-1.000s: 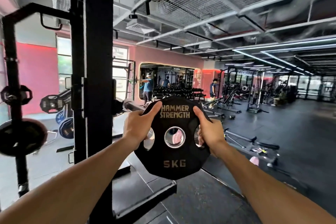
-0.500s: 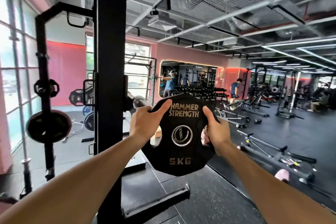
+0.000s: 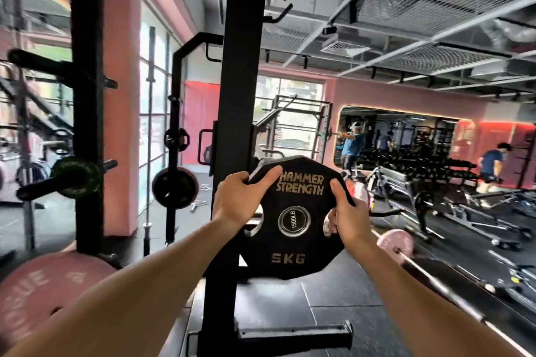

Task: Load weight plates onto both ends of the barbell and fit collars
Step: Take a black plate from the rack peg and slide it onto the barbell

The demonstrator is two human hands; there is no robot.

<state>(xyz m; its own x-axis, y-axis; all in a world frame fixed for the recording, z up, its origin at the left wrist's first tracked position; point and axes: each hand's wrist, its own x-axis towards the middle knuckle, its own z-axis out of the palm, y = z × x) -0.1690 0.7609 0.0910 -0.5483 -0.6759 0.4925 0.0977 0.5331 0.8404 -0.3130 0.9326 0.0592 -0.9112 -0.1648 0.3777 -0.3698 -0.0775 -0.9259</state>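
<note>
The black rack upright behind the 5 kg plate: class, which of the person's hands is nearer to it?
Left. The left hand grips the plate's edge right beside the upright; the right hand grips the far edge.

plate [image 3: 293,240] on barbell end [image 3: 292,219], right of upright [image 3: 232,124]

2 hands, left hand [image 3: 236,201] and right hand [image 3: 346,216], grip 1 black 5 kg plate [image 3: 293,243], with 1 barbell end cap [image 3: 293,220] in its hole. 2 black rack uprights stand close: 1 centre upright [image 3: 242,95] and 1 left upright [image 3: 87,124]. 1 pink plate [image 3: 43,295] lies low left. 3 people show in the background.
</note>
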